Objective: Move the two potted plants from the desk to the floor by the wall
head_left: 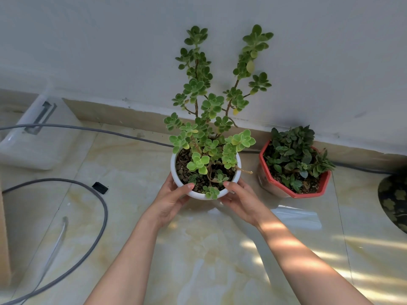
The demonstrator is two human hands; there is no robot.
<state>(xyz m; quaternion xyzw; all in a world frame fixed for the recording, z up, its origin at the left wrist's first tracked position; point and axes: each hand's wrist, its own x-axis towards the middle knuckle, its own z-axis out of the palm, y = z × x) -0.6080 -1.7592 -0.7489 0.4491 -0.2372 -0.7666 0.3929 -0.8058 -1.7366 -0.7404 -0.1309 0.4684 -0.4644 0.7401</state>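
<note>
A tall light-green succulent grows from a round white pot in the middle of the view, low over the glossy tiled floor close to the wall. My left hand grips the pot's left side with the thumb over the rim. My right hand grips its right side in the same way. I cannot tell whether the pot's base touches the floor. To the right, a dark-green plant in a red octagonal pot stands on the floor against the skirting board.
The white wall and beige skirting run across the back. A grey cable loops over the tiles at the left, with a small black piece beside it. A white box lies at far left. A dark patterned object shows at the right edge.
</note>
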